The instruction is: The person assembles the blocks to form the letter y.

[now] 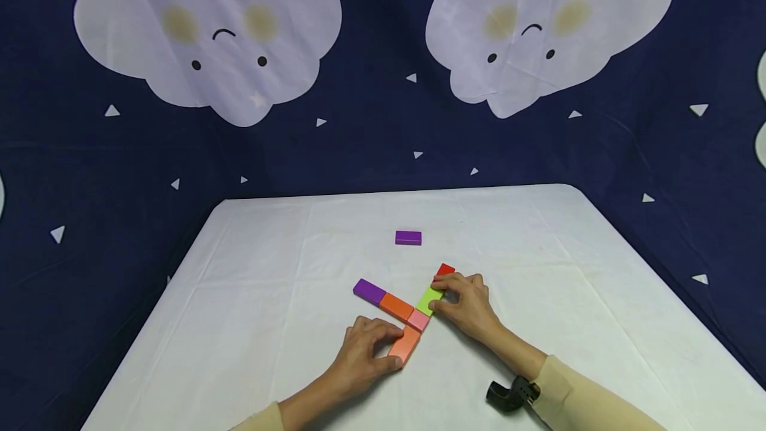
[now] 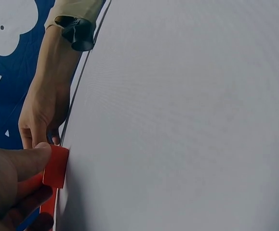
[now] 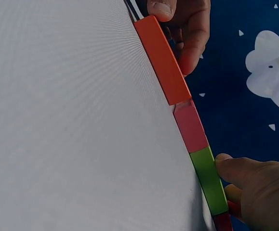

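My left hand [image 1: 362, 354] pinches a light orange block [image 1: 405, 346] between thumb and fingers, the thumb at its near end. With thumb and fingers my right hand [image 1: 467, 301] grips a lime green block [image 1: 427, 299]. Between these two lies a pink block [image 1: 418, 320], and a red block [image 1: 445, 269] sits past the green one's far end, partly behind the fingers. In the right wrist view the light orange, pink, green and red blocks form one straight row. From the pink block a branch runs left: an orange block [image 1: 396, 307], then a purple block [image 1: 368, 291].
A separate purple block [image 1: 408, 238] lies farther back on the white-covered table [image 1: 257, 298]. Behind the table hangs a dark blue cloth [image 1: 383, 138] with clouds and small triangles. A black device [image 1: 511, 394] is strapped at the right wrist.
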`<action>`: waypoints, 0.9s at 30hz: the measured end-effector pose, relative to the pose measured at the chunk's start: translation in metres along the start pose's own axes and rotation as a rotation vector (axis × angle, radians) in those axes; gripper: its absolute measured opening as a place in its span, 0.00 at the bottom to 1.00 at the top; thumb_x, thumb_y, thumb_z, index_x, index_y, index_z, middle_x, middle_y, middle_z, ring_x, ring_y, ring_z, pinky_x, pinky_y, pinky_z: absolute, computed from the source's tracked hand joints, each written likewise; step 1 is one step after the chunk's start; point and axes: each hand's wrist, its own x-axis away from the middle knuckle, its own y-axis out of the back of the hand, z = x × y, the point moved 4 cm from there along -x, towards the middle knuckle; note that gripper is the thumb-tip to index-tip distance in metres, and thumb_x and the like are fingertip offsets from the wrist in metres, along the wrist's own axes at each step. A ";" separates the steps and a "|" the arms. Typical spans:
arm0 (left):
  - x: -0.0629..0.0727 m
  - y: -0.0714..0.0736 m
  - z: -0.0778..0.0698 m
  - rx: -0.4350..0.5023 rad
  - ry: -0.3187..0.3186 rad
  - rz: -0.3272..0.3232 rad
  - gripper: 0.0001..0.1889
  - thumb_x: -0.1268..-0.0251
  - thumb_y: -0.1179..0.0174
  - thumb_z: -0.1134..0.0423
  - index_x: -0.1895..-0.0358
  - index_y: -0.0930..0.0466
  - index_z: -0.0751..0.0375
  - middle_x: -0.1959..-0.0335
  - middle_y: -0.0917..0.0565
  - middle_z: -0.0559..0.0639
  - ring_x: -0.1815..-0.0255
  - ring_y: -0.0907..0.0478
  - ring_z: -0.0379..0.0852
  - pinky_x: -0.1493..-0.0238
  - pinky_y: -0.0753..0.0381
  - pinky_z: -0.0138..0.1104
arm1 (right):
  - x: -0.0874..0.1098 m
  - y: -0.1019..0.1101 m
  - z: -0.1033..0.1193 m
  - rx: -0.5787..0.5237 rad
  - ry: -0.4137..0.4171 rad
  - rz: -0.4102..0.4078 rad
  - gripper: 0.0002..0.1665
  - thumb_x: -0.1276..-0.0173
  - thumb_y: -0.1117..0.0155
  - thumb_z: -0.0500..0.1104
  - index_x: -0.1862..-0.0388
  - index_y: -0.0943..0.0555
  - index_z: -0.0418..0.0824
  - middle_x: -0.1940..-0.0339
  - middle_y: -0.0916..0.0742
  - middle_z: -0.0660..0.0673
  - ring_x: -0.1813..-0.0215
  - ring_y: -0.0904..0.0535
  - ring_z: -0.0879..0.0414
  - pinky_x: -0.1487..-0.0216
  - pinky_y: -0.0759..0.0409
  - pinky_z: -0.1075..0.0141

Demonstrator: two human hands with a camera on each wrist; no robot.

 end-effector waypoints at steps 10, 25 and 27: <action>-0.002 -0.001 -0.002 -0.018 0.012 -0.023 0.20 0.58 0.28 0.60 0.56 0.17 0.51 0.56 0.16 0.38 0.57 0.33 0.35 0.56 0.40 0.32 | -0.001 0.001 0.001 -0.004 -0.010 0.003 0.18 0.53 0.24 0.47 0.60 0.14 0.49 0.51 0.15 0.53 0.58 0.36 0.56 0.54 0.45 0.58; -0.002 -0.003 -0.006 -0.023 0.019 -0.045 0.19 0.58 0.28 0.61 0.57 0.17 0.52 0.57 0.16 0.38 0.57 0.32 0.36 0.56 0.40 0.32 | 0.000 0.001 0.000 -0.006 -0.011 -0.001 0.18 0.53 0.24 0.47 0.60 0.14 0.49 0.51 0.15 0.54 0.58 0.36 0.57 0.54 0.45 0.58; -0.001 -0.003 -0.006 -0.028 0.017 -0.048 0.19 0.58 0.28 0.61 0.57 0.17 0.52 0.57 0.16 0.38 0.58 0.32 0.36 0.57 0.40 0.32 | 0.000 0.001 0.000 -0.007 -0.010 0.000 0.18 0.53 0.24 0.47 0.60 0.14 0.49 0.51 0.15 0.54 0.58 0.36 0.57 0.54 0.45 0.58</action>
